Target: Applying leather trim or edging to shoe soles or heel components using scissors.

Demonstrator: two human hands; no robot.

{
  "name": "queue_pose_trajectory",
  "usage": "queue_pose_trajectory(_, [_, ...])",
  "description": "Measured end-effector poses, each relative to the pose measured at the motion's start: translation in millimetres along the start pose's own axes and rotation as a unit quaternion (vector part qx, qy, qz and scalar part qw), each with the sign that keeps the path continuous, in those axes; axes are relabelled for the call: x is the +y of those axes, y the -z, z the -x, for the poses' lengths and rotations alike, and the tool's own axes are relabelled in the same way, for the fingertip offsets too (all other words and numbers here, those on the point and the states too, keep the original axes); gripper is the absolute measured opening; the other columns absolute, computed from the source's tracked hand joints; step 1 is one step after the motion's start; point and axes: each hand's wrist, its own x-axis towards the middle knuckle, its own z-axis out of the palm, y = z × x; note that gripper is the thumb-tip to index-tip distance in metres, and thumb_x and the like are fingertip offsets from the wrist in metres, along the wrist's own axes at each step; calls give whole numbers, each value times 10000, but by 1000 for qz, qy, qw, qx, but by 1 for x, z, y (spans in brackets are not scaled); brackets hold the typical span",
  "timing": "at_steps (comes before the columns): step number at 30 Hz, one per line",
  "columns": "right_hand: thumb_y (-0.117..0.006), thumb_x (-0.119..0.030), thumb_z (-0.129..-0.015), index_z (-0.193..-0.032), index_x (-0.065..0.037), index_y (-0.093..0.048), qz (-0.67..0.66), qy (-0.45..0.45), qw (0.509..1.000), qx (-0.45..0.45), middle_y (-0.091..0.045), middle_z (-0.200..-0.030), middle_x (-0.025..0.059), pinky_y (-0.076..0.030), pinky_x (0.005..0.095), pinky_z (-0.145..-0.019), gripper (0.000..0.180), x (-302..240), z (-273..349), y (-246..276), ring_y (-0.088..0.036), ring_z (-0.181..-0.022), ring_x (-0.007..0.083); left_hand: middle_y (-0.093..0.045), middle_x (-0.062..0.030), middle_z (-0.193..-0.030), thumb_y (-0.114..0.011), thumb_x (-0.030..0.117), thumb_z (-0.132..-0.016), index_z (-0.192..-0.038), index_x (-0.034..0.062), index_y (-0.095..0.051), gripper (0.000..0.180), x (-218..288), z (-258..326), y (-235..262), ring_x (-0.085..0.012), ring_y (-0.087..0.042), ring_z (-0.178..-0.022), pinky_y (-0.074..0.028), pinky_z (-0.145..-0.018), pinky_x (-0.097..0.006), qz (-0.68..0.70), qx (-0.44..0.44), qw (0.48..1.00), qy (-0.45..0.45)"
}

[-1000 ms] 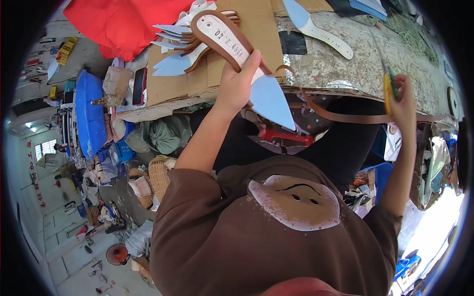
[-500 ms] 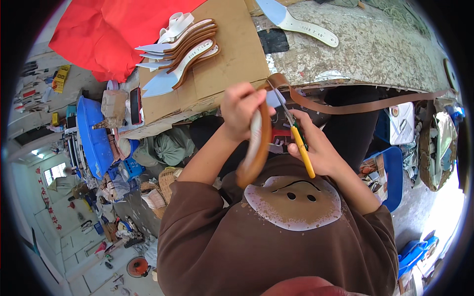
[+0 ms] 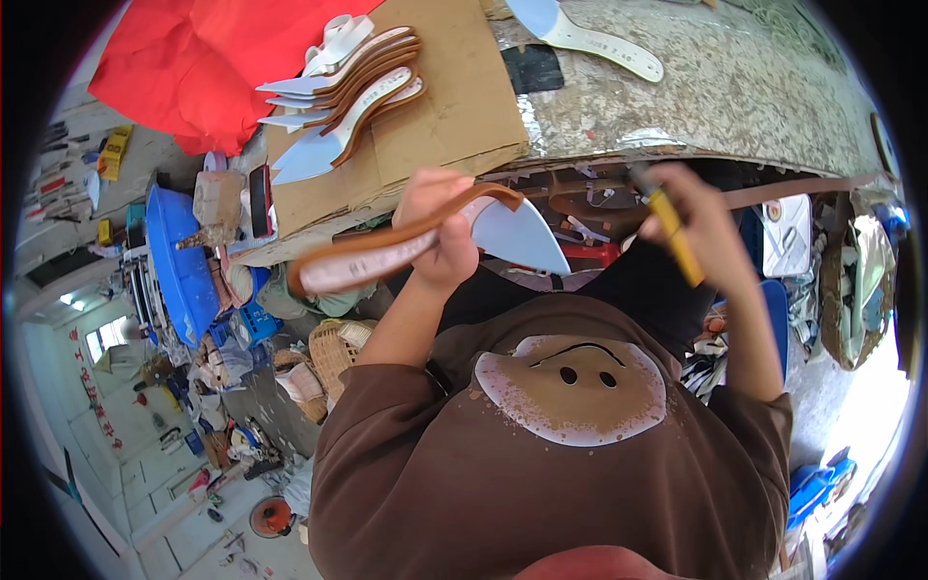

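My left hand (image 3: 437,232) is closed round the middle of a shoe insole (image 3: 520,238), raised in front of the bench edge. Its wide end is pale blue, the narrow end is whitish, and a brown strip edges it. Off to the right, my right hand (image 3: 710,227) is blurred but grips scissors by their yellow handle (image 3: 677,240). Behind that hand a long brown strip (image 3: 807,189) runs right along the bench edge, apart from the held insole. A stack of brown-edged insoles (image 3: 372,101) lies on cardboard (image 3: 459,97) at the far left.
One unedged white insole (image 3: 604,43) rests on the worn bench top (image 3: 696,97), near a black patch (image 3: 534,68). Red sheeting (image 3: 208,72) spreads at the far left. A blue basin (image 3: 179,261) stands left; a white tray (image 3: 788,237) is at right.
The left hand has moved slightly left and turned the insole, so its blue end points right. My right hand has swung right with the scissors, and the strip is now away from the insole.
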Motion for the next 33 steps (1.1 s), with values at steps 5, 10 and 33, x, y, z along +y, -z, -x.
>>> queue_pose_trajectory(5, [-694,-204,-873,-1299,-67,-567,437,3,875,208,-658,-1057,127,-480,331,-808,464,23,-50,136,-633,-958,211,-609,-75,-895,-530,272,-968,-956,-8,-608,291,9,9,-13,-145,-566,-786,-460,-705,-292,190,-35,950,246])
queue_pose_trajectory(10, [-540,-167,-948,-940,-41,-636,240,102,959,108,-650,-915,135,-485,416,-719,159,-31,-53,29,-633,-833,335,-626,-29,-867,-649,134,-902,-940,14,-618,129,21,24,-23,-111,-590,-768,-470,-673,-265,179,-46,922,339])
queue_pose_trajectory(33, [-667,-134,-853,-1067,-59,-623,386,295,823,295,-604,-1195,134,-478,402,-901,231,22,-142,13,-571,-1111,319,-664,-155,-776,-607,571,-833,-836,64,-696,515,-144,-150,52,-337,-651,-757,-486,-666,-434,-552,-230,796,90])
